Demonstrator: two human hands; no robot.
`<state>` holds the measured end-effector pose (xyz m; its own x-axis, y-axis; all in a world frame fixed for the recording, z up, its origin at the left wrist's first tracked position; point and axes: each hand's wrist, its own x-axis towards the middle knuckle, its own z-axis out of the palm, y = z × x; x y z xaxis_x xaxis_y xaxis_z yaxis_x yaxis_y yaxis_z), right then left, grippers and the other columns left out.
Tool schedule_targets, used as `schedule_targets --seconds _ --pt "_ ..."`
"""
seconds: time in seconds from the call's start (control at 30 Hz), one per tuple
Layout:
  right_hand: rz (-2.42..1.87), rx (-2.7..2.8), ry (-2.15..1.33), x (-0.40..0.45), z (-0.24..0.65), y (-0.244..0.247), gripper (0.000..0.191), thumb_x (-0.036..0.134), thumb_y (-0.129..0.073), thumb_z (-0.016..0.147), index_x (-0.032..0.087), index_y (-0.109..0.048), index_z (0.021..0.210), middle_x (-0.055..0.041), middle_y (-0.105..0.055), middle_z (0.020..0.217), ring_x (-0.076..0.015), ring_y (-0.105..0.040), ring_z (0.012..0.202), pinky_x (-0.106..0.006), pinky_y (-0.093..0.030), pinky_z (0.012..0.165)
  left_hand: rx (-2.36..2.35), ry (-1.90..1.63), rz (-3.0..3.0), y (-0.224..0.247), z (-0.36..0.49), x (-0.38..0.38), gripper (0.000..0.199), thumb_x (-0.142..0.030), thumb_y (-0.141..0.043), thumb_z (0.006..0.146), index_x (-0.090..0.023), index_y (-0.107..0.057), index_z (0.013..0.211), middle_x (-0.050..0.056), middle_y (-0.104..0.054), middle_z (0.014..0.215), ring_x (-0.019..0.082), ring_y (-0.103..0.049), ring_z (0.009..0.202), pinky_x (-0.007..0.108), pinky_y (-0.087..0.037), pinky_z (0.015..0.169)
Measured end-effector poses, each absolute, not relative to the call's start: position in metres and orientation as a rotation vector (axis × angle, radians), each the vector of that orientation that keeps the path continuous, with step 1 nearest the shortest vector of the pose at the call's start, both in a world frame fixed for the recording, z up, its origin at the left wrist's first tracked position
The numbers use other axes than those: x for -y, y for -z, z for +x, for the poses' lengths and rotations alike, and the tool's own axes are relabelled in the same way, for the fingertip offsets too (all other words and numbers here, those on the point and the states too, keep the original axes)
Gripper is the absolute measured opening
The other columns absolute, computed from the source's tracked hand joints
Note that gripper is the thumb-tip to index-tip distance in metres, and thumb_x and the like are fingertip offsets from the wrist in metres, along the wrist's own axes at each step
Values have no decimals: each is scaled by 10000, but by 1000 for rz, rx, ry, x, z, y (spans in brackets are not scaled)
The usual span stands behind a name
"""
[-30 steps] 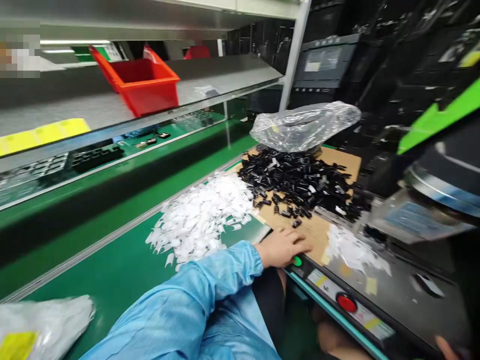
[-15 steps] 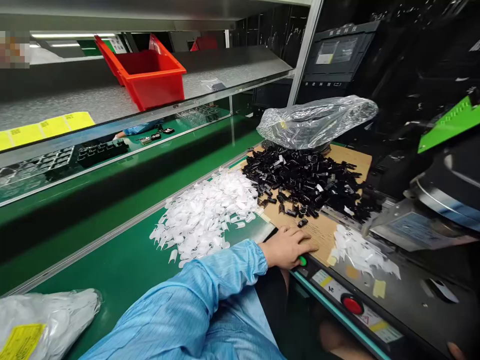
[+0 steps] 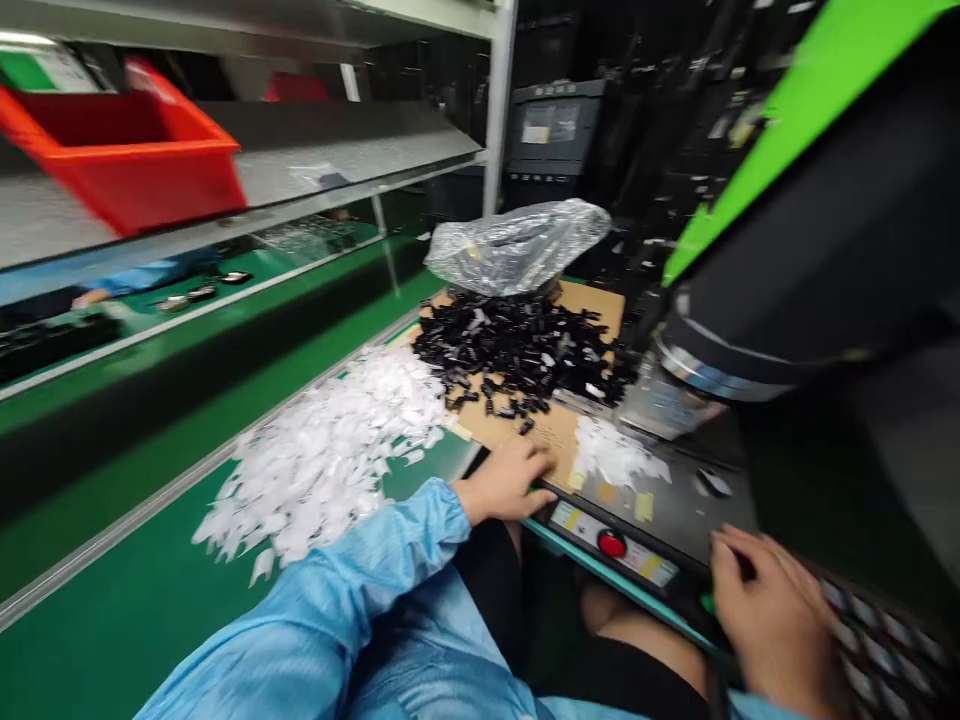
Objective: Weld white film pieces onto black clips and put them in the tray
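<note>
My left hand lies over the front edge of the machine panel, fingers loosely bent and apart, its thumb at a green button that it mostly covers. Nothing shows in it. My right hand, slightly blurred, rests at the panel's right end beside another green button, thumb and fingers apart. Between the two hands is a red button. Beyond the left hand, a heap of small black plastic parts covers a cardboard sheet. White film pieces are piled on the green bench, with a smaller pile on the machine's plate.
A dark machine head with a bright green plate overhangs the right side. A clear plastic bag lies behind the black parts. An orange-red bin sits on the shelf at left. Another person's sleeve shows beneath the shelf.
My view has turned right, so the bench and piles sit further left. My right hand has come onto the panel's right end. My left hand stays at its green button.
</note>
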<state>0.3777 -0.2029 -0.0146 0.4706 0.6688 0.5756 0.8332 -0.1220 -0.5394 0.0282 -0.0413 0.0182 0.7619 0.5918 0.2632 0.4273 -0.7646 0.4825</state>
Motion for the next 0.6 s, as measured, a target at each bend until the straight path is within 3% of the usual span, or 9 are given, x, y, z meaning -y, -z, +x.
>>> schedule_targets --seconds 0.07,0.2,0.33,0.4,0.47,0.6 --pt "-1851 1339 294 187 372 -1 228 501 -542 908 325 -684 875 -147 -787 1027 -377 -702 1162 -595 -502 1074 -753 -672 2448 -27 41 37 468 -429 -680 978 -230 -628 1398 156 -622 1445 322 -572 1357 499 -465 1174" --pt "-1917 1232 226 147 374 -11 295 433 -543 907 231 -663 1085 -147 -767 1136 -319 -702 1084 -511 -556 988 -744 -802 2252 -36 87 13 484 -346 -696 969 -200 -597 1420 140 -652 1412 294 -606 1317 468 -482 1173" --pt "-1874 1180 -6 106 373 -10 572 400 -610 873 183 -530 1396 -172 -712 1346 -282 -710 1017 -452 -581 894 -863 -747 2043 -34 143 -16 610 -318 -770 918 -170 -551 1468 168 -629 1461 271 -682 1176 425 -564 1047" --pt "-1906 1166 -87 89 372 -10 679 383 -641 856 187 -454 1479 -166 -711 1362 -270 -713 969 -443 -576 877 -917 -719 1986 -31 167 -29 669 -292 -797 894 -158 -526 1490 185 -615 1485 272 -690 1161 419 -570 1023" --pt "-1966 1153 -121 75 371 -12 694 369 -668 846 193 -440 1478 -151 -734 1303 -261 -714 934 -422 -565 857 -931 -713 1969 -28 186 -39 720 -250 -816 869 -143 -502 1508 201 -607 1498 271 -693 1150 417 -567 1017" --pt "-2085 1128 -151 58 371 -14 534 371 -712 842 195 -518 1308 -102 -757 1078 -242 -705 870 -347 -529 778 -851 -706 1970 -26 211 -46 718 -159 -826 822 -147 -528 1474 180 -661 1438 257 -703 1105 402 -557 1017"
